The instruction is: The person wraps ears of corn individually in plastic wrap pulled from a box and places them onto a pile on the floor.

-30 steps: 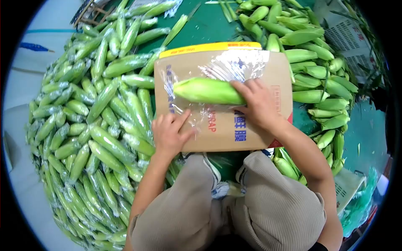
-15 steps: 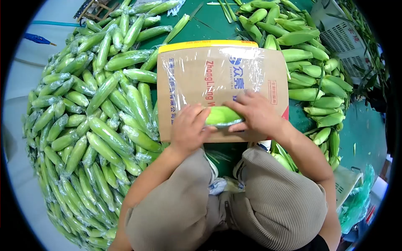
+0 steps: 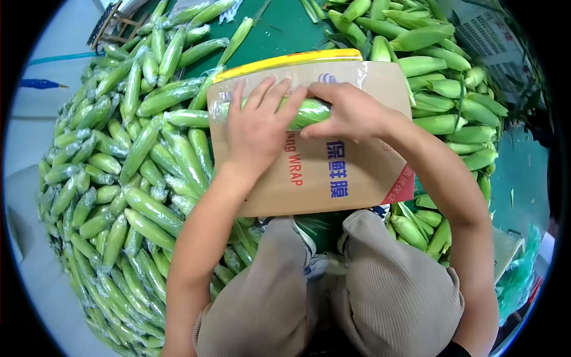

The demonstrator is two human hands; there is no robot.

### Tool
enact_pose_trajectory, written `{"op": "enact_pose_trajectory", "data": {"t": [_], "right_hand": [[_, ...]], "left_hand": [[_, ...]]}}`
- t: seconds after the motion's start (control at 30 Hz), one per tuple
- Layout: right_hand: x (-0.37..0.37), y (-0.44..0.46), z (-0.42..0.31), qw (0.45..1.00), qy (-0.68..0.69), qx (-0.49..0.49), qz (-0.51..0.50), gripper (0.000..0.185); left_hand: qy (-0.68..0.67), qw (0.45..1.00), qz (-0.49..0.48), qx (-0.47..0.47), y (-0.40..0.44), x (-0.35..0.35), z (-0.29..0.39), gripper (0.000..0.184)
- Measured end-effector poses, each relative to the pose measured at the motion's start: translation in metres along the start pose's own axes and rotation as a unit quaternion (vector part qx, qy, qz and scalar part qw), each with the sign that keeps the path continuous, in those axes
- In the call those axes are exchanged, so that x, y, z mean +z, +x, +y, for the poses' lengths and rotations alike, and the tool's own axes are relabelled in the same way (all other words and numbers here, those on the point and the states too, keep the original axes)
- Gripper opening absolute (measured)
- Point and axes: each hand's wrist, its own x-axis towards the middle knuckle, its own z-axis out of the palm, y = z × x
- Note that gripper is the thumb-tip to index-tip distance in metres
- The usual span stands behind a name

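Observation:
A green ear of corn (image 3: 310, 113), its surface shiny with clear film, lies across the upper part of a brown cardboard box (image 3: 267, 190) with printed lettering. My left hand (image 3: 259, 122) lies over the ear's left part, palm down with the fingers spread. At the ear's right end, my right hand (image 3: 351, 113) grips it between thumb and fingers. Along the box's far edge runs a yellow strip (image 3: 285, 62). The box sits in front of my knees.
Film-wrapped corn (image 3: 148, 214) is heaped at the left. Ears in bare husks (image 3: 437, 89) are piled at the right, near a pale crate (image 3: 485, 35). Green plastic (image 3: 517, 285) lies at the lower right, and a blue pointed tool (image 3: 43, 84) at the far left.
The ear was first lying on the box, then held near its front edge; now it is by the far edge. Both hands moved away from my body with it, my left hand opening out over it.

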Motion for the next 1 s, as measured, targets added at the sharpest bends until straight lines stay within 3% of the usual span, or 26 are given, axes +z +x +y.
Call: {"op": "enact_pose_trajectory", "data": {"t": [0.03,0.07,0.1,0.17,0.23,0.3,0.37,0.4,0.43,0.47,0.5,0.53,0.57,0.63,0.67,0.7,0.73,0.77,0.8,0.83,0.9,0.93,0.97,1.0], "right_hand": [[-0.009,0.006,-0.01,0.995,-0.014,0.044,-0.092,0.054],[-0.03,0.014,-0.021,0.979,-0.032,0.089,-0.18,0.051],[-0.045,0.022,-0.028,0.955,-0.053,0.132,-0.26,0.048],[-0.027,0.032,-0.005,0.983,-0.129,-0.032,-0.127,0.047],[0.025,0.036,0.03,0.947,-0.272,-0.169,-0.035,0.057],[0.037,0.026,0.027,0.942,-0.296,-0.144,-0.065,0.066],[0.052,0.023,0.034,0.935,-0.312,-0.166,-0.023,0.065],[0.056,0.021,0.033,0.936,-0.315,-0.158,-0.017,0.065],[0.053,0.02,0.032,0.935,-0.322,-0.151,-0.013,0.065],[0.051,0.016,0.024,0.932,-0.338,-0.133,-0.019,0.066],[0.053,0.009,0.02,0.931,-0.337,-0.142,0.008,0.064],[0.044,-0.006,-0.002,0.935,-0.318,-0.155,0.0,0.06],[0.027,-0.033,-0.031,0.976,-0.126,-0.133,-0.113,0.062],[0.034,-0.097,-0.07,0.95,0.088,0.016,-0.299,0.083],[0.056,-0.139,-0.067,0.961,-0.012,-0.084,-0.265,0.084],[0.059,-0.147,-0.08,0.933,-0.115,-0.076,-0.332,0.08],[0.071,-0.16,-0.059,0.931,-0.108,-0.135,-0.322,0.072],[0.075,-0.163,-0.055,0.938,-0.046,-0.077,-0.334,0.061],[0.072,-0.157,-0.061,0.956,0.06,-0.067,-0.279,0.059],[0.081,-0.153,-0.066,0.938,0.203,0.046,-0.276,0.059],[0.094,-0.142,-0.081,0.814,0.451,0.269,-0.249,0.062],[0.098,-0.127,-0.097,0.722,0.515,0.336,-0.318,0.062],[0.114,-0.118,-0.104,0.668,0.549,0.351,-0.359,0.061],[0.136,-0.109,-0.112,0.688,0.521,0.315,-0.394,0.062]], "left_hand": [[-0.016,1.0,-0.009,-0.001,-0.002,-0.003,0.001,0.063],[-0.069,0.989,-0.125,-0.039,-0.004,-0.01,0.005,0.052],[-0.087,0.98,-0.171,-0.059,-0.003,-0.013,0.008,0.051],[-0.124,0.951,-0.27,-0.085,0.003,-0.018,0.014,0.048],[-0.178,0.922,-0.334,-0.078,0.009,-0.022,0.026,0.047],[-0.204,0.889,-0.406,-0.048,-0.001,-0.024,0.038,0.046],[-0.256,0.842,-0.473,-0.042,-0.014,-0.043,0.052,0.049],[-0.309,0.756,-0.575,-0.05,-0.028,-0.04,0.06,0.049],[-0.403,0.632,-0.662,-0.005,-0.058,-0.029,0.07,0.053],[-0.419,0.614,-0.665,0.069,-0.083,-0.028,0.091,0.055],[-0.48,0.565,-0.671,-0.011,-0.108,-0.026,0.103,0.066],[-0.508,0.585,-0.63,-0.047,-0.112,-0.031,0.095,0.07],[-0.532,0.601,-0.591,-0.083,-0.118,-0.036,0.082,0.075],[-0.545,0.665,-0.51,-0.035,-0.143,-0.042,0.062,0.098],[-0.607,0.662,-0.44,-0.006,-0.156,-0.043,0.053,0.107],[-0.71,0.501,-0.476,-0.132,-0.166,-0.057,0.043,0.111],[-0.743,0.447,-0.452,-0.206,-0.172,-0.075,0.037,0.103],[-0.707,0.578,-0.344,-0.218,-0.219,-0.06,0.027,0.091],[-0.705,0.577,-0.267,-0.314,-0.222,-0.064,0.036,0.078],[-0.699,0.567,-0.188,-0.393,-0.222,-0.064,0.043,0.065],[-0.749,0.42,0.213,-0.467,-0.22,-0.055,0.058,0.043],[-0.746,0.381,0.328,-0.436,-0.188,-0.08,0.058,0.036],[-0.735,0.331,0.379,-0.455,-0.171,-0.076,0.066,0.051],[-0.787,0.335,0.321,-0.407,-0.172,-0.069,0.072,0.056]]}}
